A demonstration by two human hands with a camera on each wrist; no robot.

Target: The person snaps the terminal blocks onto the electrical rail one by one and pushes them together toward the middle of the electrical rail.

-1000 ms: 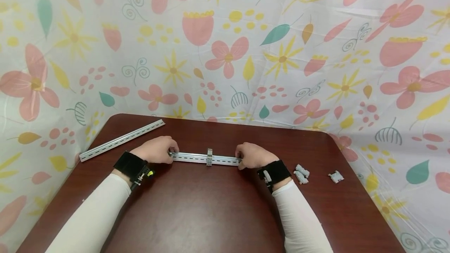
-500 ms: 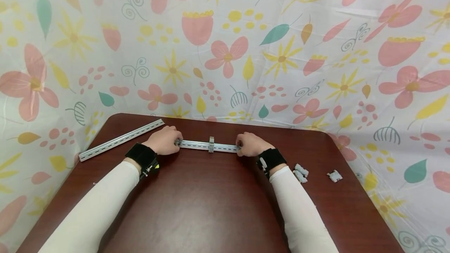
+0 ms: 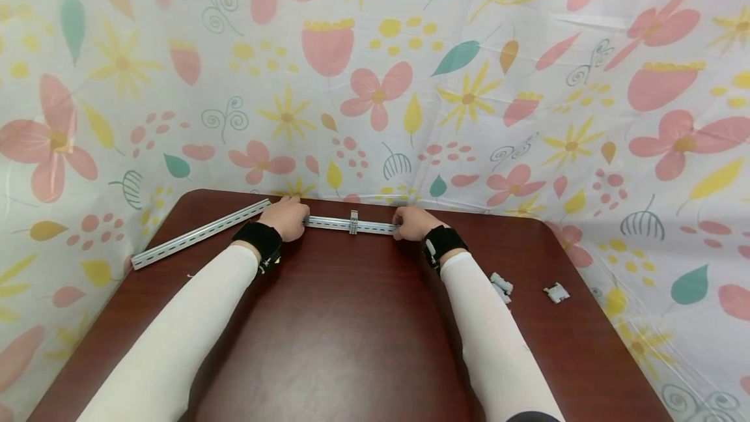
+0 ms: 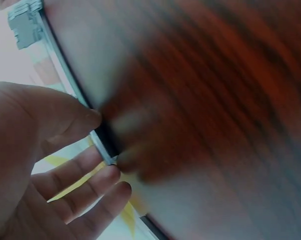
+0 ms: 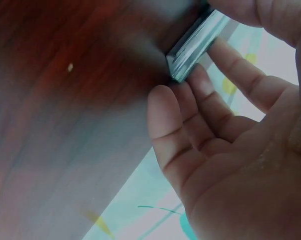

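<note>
A slotted metal DIN rail lies crosswise near the back of the table, with a small cluster of grey terminal blocks clipped at about its middle. My left hand pinches the rail's left end; in the left wrist view the thumb is on one side and the fingers on the other. At the opposite end, my right hand grips the rail. The right wrist view shows the rail's bare end between thumb and fingers, with the other fingers beside it.
A second, longer DIN rail lies slanted at the table's left. Several loose grey terminal blocks lie by my right forearm, and another grey block sits farther right. A flower-patterned cloth hangs behind the brown table.
Both hands have carried the rail with its clipped blocks away from me, toward the table's back edge. The second rail and the loose blocks stay in place.
</note>
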